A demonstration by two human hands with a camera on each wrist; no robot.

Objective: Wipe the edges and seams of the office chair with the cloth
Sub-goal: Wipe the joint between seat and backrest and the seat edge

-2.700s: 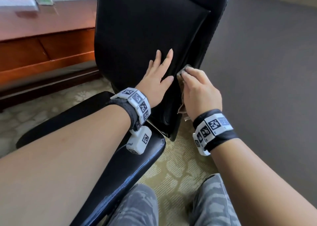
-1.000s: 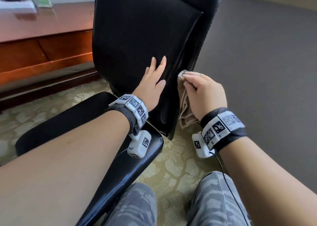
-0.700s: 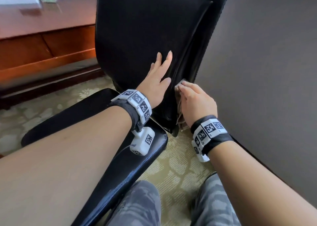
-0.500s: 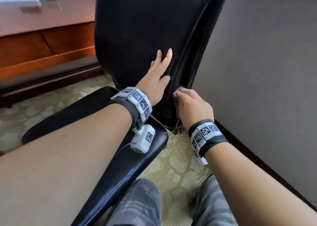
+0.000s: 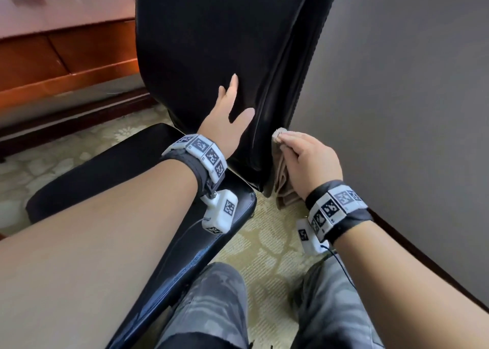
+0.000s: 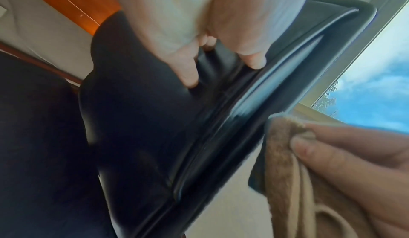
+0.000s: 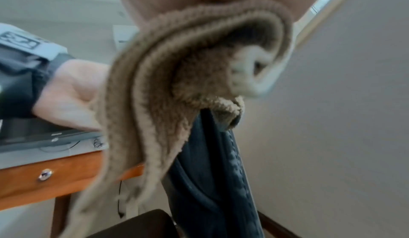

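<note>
The black leather chair backrest (image 5: 211, 44) stands upright in front of me, its seat (image 5: 111, 168) lower left. My left hand (image 5: 230, 115) lies flat on the front of the backrest, fingers straight. My right hand (image 5: 307, 158) grips a folded beige cloth (image 5: 281, 181) and holds its tip against the stitched right side edge (image 5: 296, 102) of the backrest, low down. In the left wrist view the cloth (image 6: 287, 154) sits beside the seam (image 6: 210, 128). Seen from the right wrist, the cloth (image 7: 177, 84) touches the edge (image 7: 221, 154).
A wooden desk (image 5: 66, 38) stands behind the chair on the left. A grey wall (image 5: 410, 97) with a dark baseboard (image 5: 423, 253) runs close on the right. My knees in camouflage trousers (image 5: 211, 309) are below, over patterned carpet (image 5: 264, 248).
My right hand with the cloth has slid down the backrest's right edge to near its bottom and come back up a little. My left hand stays flat on the backrest.
</note>
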